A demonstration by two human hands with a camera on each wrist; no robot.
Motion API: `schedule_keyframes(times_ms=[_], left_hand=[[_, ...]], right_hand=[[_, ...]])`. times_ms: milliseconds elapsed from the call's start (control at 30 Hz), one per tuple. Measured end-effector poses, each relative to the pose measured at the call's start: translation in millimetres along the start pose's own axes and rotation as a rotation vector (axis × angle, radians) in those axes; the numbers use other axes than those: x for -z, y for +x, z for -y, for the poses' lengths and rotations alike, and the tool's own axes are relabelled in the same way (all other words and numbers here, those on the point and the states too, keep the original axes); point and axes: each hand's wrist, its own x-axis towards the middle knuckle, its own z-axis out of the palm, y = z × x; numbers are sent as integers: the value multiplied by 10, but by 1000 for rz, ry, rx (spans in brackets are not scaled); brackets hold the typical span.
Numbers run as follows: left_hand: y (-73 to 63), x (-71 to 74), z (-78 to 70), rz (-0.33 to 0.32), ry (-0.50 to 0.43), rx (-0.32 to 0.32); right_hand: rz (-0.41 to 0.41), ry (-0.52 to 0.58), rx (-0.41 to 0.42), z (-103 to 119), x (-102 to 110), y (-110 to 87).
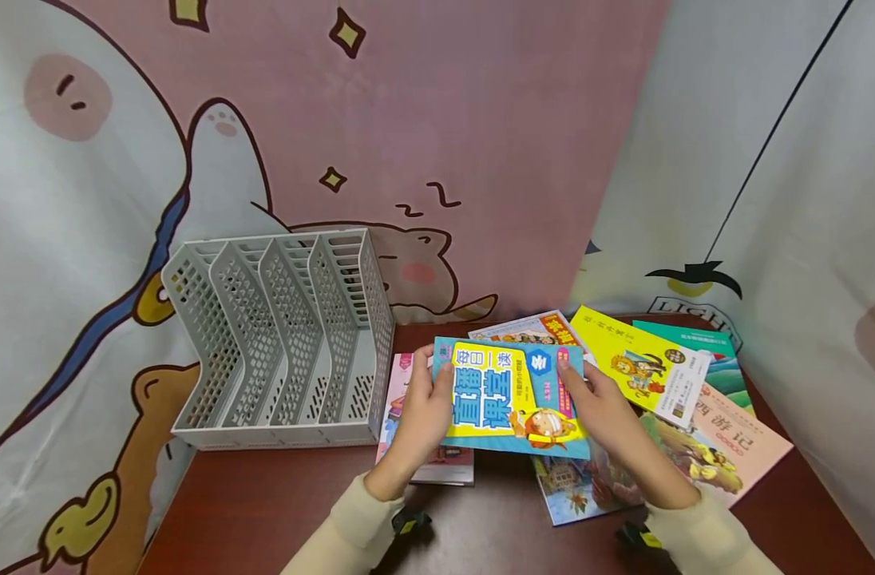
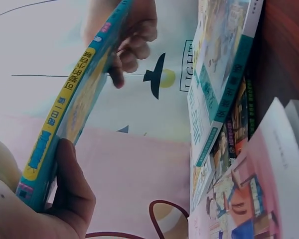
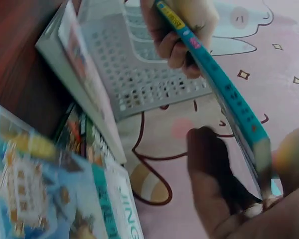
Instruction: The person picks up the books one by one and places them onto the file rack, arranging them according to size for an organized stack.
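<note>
A blue and yellow children's book (image 1: pixel 491 399) is held up over the table, its cover facing up. My left hand (image 1: pixel 425 415) grips its left edge, thumb on the cover. At the opposite edge my right hand (image 1: pixel 610 411) holds it, the fingers mostly hidden behind. In the left wrist view the book's yellow and blue spine (image 2: pixel 65 94) stands between left thumb and palm. In the right wrist view the right thumb (image 3: pixel 204 149) is on one side of the book (image 3: pixel 231 97). Below it lies a pink-covered book (image 1: pixel 445 471), partly covered by the left hand.
A grey slotted file rack (image 1: pixel 279 437) stands on the left of the brown table (image 1: pixel 265 511). On the right lie several overlapping books, among them a yellow one (image 1: pixel 603 339), a green one (image 1: pixel 725 343) and a pink one (image 1: pixel 757 439). Printed cloth (image 1: pixel 495 160) hangs behind the table.
</note>
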Motion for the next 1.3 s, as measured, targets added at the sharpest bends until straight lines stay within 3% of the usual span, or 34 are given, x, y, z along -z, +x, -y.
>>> schedule_keyframes(times_ms=[200,433,900,1300], left_hand=[[-24,-59,12,-14,-48,1],[-47,-107,56,-28,-35,19],[-9,-64,47,-12,-8,20],[33,-44,20,10,17,47]], right_hand=[[-6,205,23,40,-52,-50],[-85,157,96,-22,-127,-96],[-87,171,48,-18,-149,-70],[-167,250,163,-51,-166,-39]])
